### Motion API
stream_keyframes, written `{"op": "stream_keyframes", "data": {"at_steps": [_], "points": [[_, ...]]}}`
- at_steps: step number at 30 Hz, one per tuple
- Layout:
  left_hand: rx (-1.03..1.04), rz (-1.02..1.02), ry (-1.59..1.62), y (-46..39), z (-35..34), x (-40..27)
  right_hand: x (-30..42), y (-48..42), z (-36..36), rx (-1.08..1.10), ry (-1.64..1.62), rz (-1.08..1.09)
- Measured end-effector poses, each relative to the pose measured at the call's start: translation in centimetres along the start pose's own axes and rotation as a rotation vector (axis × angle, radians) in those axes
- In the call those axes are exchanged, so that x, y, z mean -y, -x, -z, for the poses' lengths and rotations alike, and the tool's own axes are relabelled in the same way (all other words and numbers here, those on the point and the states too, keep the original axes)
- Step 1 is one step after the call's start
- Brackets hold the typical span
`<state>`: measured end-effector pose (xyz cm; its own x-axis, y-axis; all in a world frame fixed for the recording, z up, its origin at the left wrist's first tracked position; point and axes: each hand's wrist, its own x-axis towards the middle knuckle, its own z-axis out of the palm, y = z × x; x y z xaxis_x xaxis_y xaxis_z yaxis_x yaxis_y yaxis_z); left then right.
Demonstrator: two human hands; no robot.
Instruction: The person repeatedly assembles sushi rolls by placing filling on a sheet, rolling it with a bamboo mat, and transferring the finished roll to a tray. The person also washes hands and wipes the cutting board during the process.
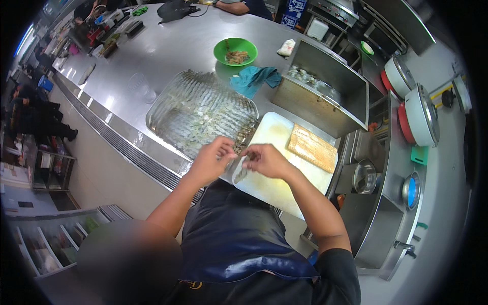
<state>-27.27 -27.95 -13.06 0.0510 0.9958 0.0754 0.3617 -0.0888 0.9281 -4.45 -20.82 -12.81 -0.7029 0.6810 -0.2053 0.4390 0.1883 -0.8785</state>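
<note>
My right hand (pixel 267 160) grips a small greyish raw shrimp (pixel 241 175), which hangs below the fingers over the left edge of a white cutting board (pixel 267 187). Close beside it, my left hand (pixel 215 158) has its thumb and fingertips drawn together near the shrimp; whether something small sits between them is too fine to tell. Just beyond both hands lies a metal tray (pixel 150 114) filled with rows of grey, glistening shrimp (pixel 202 110). A flat wooden board (pixel 312 146) rests on the right part of the cutting board.
A green bowl (pixel 220 48) with orange-brown scraps stands behind the tray, beside a teal cloth (pixel 253 82). Right of the cloth is a deep steel basin (pixel 305 102) with pale pieces inside. Clear plastic containers (pixel 143 87) sit left. Another person's arm (pixel 234 7) rests at the table's far edge.
</note>
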Motion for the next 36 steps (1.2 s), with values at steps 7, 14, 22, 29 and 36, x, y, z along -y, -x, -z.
{"op": "stream_keyframes", "data": {"at_steps": [7, 14, 22, 29, 36], "points": [[-0.185, 0.167, -0.049, 5.8, 7.3, 6.9, 2.7, -13.2, 2.5, -0.396, 0.225, 0.052], [-0.186, 0.347, -0.147, 12.6, 11.9, 12.2, -5.0, -22.7, 3.1, -0.730, -0.023, 0.028], [-0.093, 0.420, -0.137, 15.4, 11.7, 14.3, -14.7, -20.2, 0.6, -0.839, 0.085, -0.289], [0.086, 0.339, -0.249, 12.0, 10.7, 12.4, -15.6, -20.0, 1.1, -0.787, 0.369, -0.262], [0.098, 0.289, -0.253, 11.8, 9.3, 13.1, -9.4, -21.8, -0.7, -0.566, 0.971, -0.243]]}}
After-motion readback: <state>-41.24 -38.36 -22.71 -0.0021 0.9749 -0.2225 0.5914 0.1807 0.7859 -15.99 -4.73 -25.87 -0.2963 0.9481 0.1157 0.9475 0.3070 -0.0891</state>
